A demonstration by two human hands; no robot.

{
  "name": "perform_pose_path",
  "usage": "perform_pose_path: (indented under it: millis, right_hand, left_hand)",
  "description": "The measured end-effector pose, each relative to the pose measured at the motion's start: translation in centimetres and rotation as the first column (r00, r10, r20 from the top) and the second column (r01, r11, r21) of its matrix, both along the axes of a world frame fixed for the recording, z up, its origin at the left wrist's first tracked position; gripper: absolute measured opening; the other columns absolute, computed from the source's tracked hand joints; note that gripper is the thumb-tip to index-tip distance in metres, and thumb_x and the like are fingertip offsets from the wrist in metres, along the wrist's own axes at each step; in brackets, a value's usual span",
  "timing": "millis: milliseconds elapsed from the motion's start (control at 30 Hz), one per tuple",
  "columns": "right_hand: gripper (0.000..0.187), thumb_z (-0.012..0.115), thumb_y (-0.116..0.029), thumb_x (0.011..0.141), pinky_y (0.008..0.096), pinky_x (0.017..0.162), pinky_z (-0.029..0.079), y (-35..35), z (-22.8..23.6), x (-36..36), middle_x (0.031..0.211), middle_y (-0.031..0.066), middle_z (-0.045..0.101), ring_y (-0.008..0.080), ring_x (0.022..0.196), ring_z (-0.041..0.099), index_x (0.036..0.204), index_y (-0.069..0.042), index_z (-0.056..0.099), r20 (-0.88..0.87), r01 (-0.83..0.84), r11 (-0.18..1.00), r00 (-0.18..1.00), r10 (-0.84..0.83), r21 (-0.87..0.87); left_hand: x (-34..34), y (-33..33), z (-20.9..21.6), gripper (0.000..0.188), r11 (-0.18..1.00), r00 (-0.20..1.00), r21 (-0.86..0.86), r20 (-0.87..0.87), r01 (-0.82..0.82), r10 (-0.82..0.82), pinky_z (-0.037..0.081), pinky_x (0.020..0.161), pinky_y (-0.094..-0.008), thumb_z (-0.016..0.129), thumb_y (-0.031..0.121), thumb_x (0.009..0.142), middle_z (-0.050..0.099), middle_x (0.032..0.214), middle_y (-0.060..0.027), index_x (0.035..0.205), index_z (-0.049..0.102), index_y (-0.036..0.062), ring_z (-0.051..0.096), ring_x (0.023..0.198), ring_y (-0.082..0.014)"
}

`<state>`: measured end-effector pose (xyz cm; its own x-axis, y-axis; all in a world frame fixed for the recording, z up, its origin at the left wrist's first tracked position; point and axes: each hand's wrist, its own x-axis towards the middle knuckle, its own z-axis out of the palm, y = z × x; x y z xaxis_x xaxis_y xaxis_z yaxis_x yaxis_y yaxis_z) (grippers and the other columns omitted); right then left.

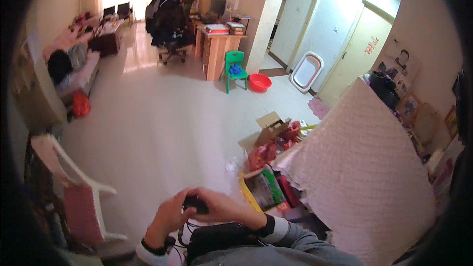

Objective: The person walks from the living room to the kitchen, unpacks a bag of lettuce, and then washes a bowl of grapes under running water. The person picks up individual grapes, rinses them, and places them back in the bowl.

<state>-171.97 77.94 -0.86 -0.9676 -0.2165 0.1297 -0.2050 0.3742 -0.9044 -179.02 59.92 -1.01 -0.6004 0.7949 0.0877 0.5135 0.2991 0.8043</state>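
My left hand (169, 214) and my right hand (222, 208) meet in front of my body at the lower middle. Between them is a small dark rounded object (198, 205), with fingers of both hands curled round its sides. Its exact kind cannot be made out. Just below, a black pouch-like thing (221, 240) rests against my grey clothing, and thin dark cables (183, 235) hang beside my left wrist. Each wrist wears a black band.
A white chair with a pink seat (80, 204) stands at left. To the right are a cloth-covered table (364, 177) and boxes with red bags (263, 155). Farther off are a green chair (235, 67), a red basin (259, 83), a wooden desk (224, 49) and an office chair (170, 24).
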Motion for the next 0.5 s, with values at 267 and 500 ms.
perform_pose_path:
  millis: [267,500]
  right_hand:
    - [0.056,0.067,-0.028,0.081,0.0374,0.090,0.045,-0.2,3.1,-24.1,0.118,0.0158,0.054,0.0304,0.104,0.056,0.126,-0.006,0.042,0.094,-0.480,0.875,0.870,0.483,-0.052]
    - [0.058,0.068,-0.031,0.080,0.0378,0.087,0.046,-2.7,4.2,-43.0,0.115,0.0189,0.055,0.0337,0.102,0.057,0.124,-0.004,0.042,0.189,-0.683,0.723,0.727,0.660,0.102]
  left_hand:
    - [-15.0,-2.6,4.0,0.071,0.913,0.910,-0.107,0.099,-0.393,0.403,0.045,0.090,-0.0372,0.055,0.056,0.083,0.054,0.120,-0.0169,0.132,0.039,0.0062,0.056,0.108,-0.0309]
    - [-29.6,-5.5,2.9,0.067,0.844,0.839,-0.117,0.104,-0.523,0.534,0.046,0.088,-0.0359,0.061,0.049,0.082,0.054,0.119,-0.0172,0.128,0.043,0.0027,0.056,0.104,-0.0298]
